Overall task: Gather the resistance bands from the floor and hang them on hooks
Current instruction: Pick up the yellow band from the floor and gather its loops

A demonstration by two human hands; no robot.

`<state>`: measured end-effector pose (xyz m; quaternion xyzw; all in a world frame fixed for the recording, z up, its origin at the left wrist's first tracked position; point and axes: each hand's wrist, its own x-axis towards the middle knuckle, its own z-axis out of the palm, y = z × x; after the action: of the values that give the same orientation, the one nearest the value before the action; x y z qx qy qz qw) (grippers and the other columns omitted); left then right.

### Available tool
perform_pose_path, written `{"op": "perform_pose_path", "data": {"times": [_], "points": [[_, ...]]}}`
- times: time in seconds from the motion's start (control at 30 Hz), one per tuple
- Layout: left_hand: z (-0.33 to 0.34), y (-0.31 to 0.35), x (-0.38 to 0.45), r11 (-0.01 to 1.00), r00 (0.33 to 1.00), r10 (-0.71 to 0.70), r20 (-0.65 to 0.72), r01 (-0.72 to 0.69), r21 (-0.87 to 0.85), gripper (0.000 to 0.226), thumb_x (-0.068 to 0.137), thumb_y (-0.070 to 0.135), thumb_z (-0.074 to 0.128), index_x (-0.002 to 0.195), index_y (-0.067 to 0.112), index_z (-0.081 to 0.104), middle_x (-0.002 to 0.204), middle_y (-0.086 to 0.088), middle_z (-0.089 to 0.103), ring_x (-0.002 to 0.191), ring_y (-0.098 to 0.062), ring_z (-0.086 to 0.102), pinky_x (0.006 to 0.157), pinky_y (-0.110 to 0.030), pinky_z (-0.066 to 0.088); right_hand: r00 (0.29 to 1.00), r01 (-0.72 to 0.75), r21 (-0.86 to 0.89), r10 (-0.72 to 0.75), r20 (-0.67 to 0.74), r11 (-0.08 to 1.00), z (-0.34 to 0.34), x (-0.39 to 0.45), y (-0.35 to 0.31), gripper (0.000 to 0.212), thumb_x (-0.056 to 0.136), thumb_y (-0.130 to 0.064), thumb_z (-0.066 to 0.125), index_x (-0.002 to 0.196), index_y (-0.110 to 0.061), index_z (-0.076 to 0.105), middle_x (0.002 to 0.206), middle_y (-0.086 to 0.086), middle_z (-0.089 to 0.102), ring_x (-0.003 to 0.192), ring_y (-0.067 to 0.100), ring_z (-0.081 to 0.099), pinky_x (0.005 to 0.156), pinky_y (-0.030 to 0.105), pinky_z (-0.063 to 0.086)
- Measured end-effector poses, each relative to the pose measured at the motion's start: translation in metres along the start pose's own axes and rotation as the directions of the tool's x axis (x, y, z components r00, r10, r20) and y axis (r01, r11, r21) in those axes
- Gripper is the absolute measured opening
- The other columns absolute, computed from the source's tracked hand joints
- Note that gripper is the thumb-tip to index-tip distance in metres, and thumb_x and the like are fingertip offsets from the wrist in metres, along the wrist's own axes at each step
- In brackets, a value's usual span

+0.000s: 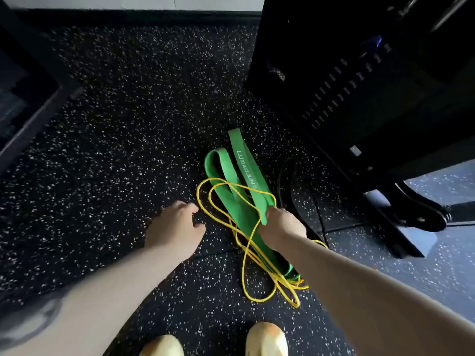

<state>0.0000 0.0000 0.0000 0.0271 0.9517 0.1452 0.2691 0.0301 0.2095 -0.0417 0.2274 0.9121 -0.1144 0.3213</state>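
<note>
A wide green resistance band (226, 176) with pale lettering lies folded on the speckled black floor, just right of centre. A thin yellow band (246, 265) is looped over and around it. My right hand (281, 226) reaches down from the right and is closed on the green band's near strap, with the yellow loops beside it. My left hand (174, 231) hovers just left of the yellow loops, fingers curled apart, holding nothing. A thin black band (285, 191) curves on the floor right of the green one. No hooks are in view.
A tall black weight machine (359, 86) stands at the right, its black foot (421, 211) reaching out low. A dark piece of equipment (23, 106) fills the left edge. A white wall (128, 2) closes the far side. My two pale shoes (266, 340) show at the bottom.
</note>
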Motion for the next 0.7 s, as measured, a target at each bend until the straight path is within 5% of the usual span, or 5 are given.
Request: {"op": "perform_pose_path", "data": {"times": [0.23,0.43,0.57,0.7], "points": [[0.071,0.001,0.036,1.0,0.998,-0.025,0.061,0.025,-0.007,0.042,0.092,0.03,0.052,0.134,0.025,0.05,0.139,0.007,0.047,0.108,-0.017,0.058,0.082,-0.034,0.052,0.964,-0.259,0.103,0.251,0.089,0.96,0.065,0.056,0.031,0.065,0.088,-0.042,0.062,0.138,-0.01,0.035,0.139,0.011,0.046,0.127,0.031,0.047,0.098,0.04,0.043],[0.11,-0.003,0.064,0.998,0.998,-0.034,0.048,0.037,-0.053,0.041,0.093,0.031,0.051,0.134,0.026,0.049,0.138,0.009,0.047,0.109,-0.016,0.057,0.081,-0.032,0.049,0.92,-0.39,0.195,0.374,0.113,0.9,0.088,0.107,0.028,0.094,0.077,-0.06,0.068,0.142,-0.004,0.029,0.143,0.013,0.041,0.132,0.029,0.04,0.102,0.04,0.04],[0.123,-0.014,0.079,1.0,0.999,-0.014,0.05,0.014,-0.004,0.043,0.093,0.032,0.05,0.135,0.025,0.048,0.139,0.008,0.047,0.108,-0.015,0.057,0.081,-0.032,0.051,0.943,-0.334,0.181,0.326,0.072,0.925,0.097,0.127,0.014,0.094,0.077,-0.063,0.066,0.141,-0.006,0.029,0.143,0.012,0.04,0.134,0.027,0.037,0.1,0.038,0.043],[0.127,-0.016,0.091,0.999,0.996,-0.045,0.075,0.047,-0.014,0.042,0.092,0.031,0.05,0.134,0.026,0.049,0.136,0.008,0.049,0.109,-0.015,0.055,0.082,-0.032,0.05,0.918,-0.389,0.279,0.395,0.035,0.878,0.114,0.138,0.008,0.076,0.083,-0.042,0.072,0.133,-0.003,0.031,0.135,0.015,0.045,0.124,0.028,0.049,0.094,0.035,0.047]]}}
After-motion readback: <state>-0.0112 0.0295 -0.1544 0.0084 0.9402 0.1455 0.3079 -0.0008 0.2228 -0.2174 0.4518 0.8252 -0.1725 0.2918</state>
